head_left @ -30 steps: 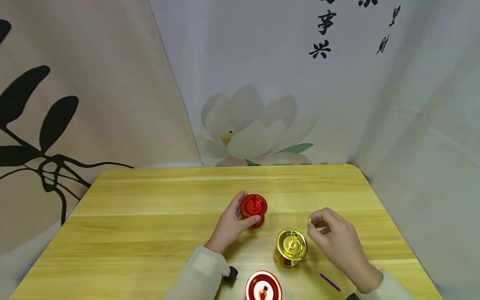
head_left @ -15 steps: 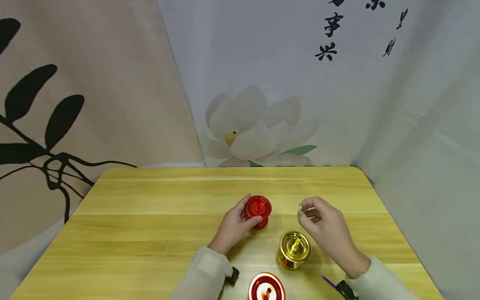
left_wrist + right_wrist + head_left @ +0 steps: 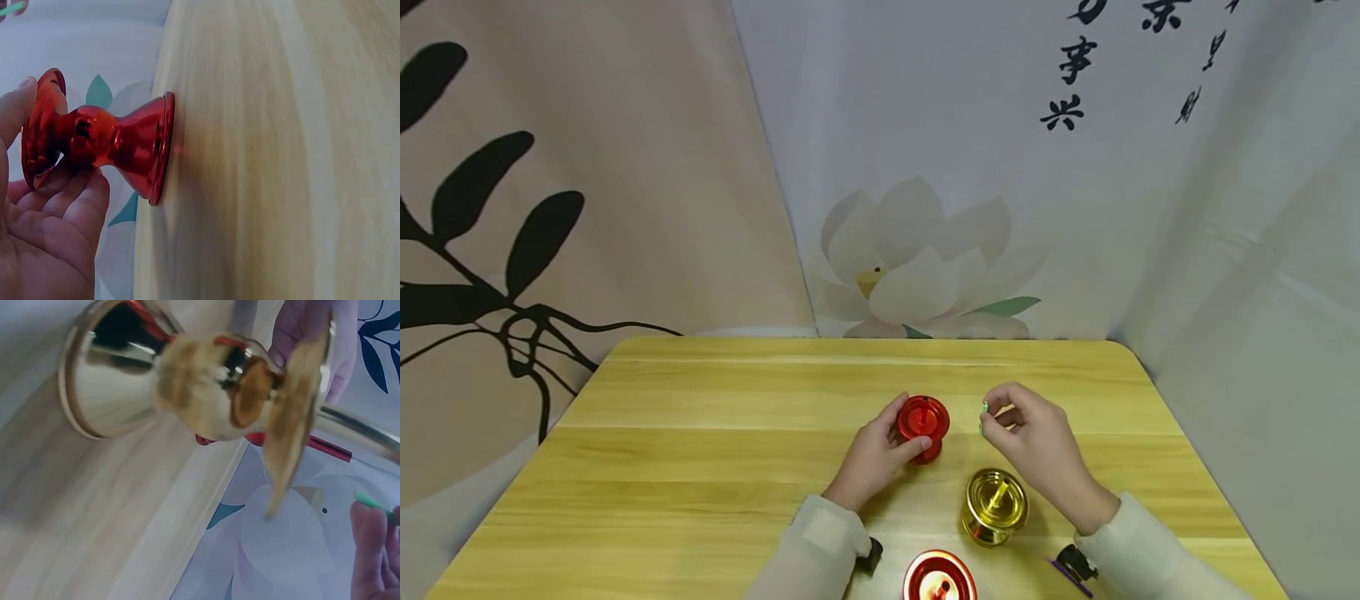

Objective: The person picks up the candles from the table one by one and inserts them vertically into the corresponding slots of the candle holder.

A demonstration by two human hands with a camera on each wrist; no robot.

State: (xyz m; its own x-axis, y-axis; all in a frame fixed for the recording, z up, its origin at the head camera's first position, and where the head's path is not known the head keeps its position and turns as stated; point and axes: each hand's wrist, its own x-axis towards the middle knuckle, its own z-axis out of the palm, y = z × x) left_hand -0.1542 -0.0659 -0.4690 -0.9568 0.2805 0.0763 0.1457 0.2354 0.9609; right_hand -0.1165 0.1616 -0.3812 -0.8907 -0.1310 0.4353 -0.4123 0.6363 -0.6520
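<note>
My left hand (image 3: pixel 872 458) holds a shiny red candlestick (image 3: pixel 923 417), thumb at its upper dish and fingers behind its stem. In the left wrist view the candlestick (image 3: pixel 94 134) stands upright with its flared base at the wooden table. Right of it, my right hand (image 3: pixel 1039 429) is raised and pinches a thin green stick (image 3: pixel 370 501) between thumb and fingertips; only its ends show in the head view. Just below that hand stands a gold candlestick (image 3: pixel 992 510) with a spout-like tube in its dish. It looms close in the right wrist view, partly covering the left hand.
Another red candlestick (image 3: pixel 913 577) is at the front, cut off by the frame edge. A thin purple stick (image 3: pixel 1075 582) lies at the front right, by the black wrist camera (image 3: pixel 1077 562). A printed cloth (image 3: pixel 925 275) hangs behind the wooden table (image 3: pixel 700 433).
My right hand has moved left and away from me with the green stick, closer to the held red candlestick. The left hand keeps its hold. The head view has shifted slightly.
</note>
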